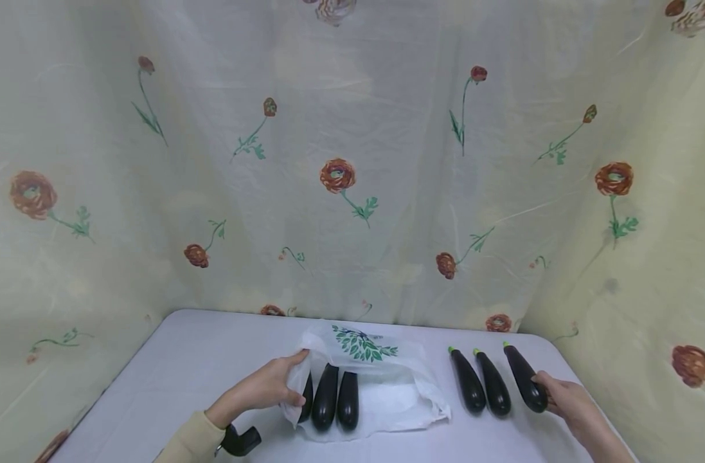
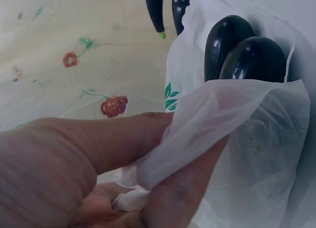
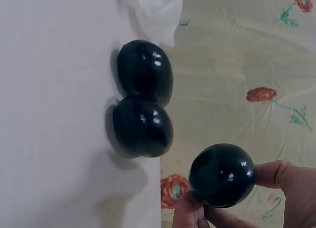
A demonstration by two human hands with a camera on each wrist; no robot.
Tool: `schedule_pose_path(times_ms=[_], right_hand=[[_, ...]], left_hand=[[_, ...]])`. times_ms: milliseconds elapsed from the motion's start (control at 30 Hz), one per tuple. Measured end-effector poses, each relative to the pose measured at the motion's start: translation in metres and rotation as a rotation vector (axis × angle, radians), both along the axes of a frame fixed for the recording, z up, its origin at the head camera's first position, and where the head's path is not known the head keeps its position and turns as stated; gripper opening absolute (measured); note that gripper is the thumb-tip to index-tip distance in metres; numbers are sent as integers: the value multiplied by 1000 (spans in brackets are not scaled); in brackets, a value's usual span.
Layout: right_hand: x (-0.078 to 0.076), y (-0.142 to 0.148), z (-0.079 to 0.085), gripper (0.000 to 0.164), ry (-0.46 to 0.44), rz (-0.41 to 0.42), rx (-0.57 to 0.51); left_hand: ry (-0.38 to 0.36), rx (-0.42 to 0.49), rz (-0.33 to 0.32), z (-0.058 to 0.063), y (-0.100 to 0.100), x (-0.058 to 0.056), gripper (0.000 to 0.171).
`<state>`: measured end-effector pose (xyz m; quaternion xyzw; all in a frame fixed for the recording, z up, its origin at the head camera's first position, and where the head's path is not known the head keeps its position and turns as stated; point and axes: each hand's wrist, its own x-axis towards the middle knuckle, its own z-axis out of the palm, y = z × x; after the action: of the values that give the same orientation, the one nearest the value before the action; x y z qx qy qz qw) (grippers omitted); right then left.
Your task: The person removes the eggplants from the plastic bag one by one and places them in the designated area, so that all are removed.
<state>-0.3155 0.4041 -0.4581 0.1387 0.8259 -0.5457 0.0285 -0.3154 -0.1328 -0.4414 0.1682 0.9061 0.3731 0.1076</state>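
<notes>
Pinching one bag [image 1: 381, 360]: left grip [image 1: 273, 384]; three eggplants [image 1: 326, 400] inside. Right grip [image 1: 569, 399] holds one eggplant [image 1: 522, 375], two others [image 1: 492, 384] nearby.

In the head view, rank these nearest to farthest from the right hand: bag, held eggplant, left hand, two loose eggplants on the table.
From the right hand:
1. Held eggplant: in its grip.
2. Right loose eggplant: just to its left.
3. Left loose eggplant: next one left.
4. Bag: left of both.
5. Left hand: at the bag's left edge.
</notes>
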Motion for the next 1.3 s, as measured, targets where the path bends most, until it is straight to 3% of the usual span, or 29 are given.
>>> schedule_pose_path(times_ms=[467, 1300], right_hand=[[-4, 14, -15, 71, -18, -79, -2], [-9, 12, -38, 93, -49, -86, 78]], left_hand=[[-11, -5, 1, 0, 1, 1, 93], [-4, -21, 7, -1, 2, 1, 92]])
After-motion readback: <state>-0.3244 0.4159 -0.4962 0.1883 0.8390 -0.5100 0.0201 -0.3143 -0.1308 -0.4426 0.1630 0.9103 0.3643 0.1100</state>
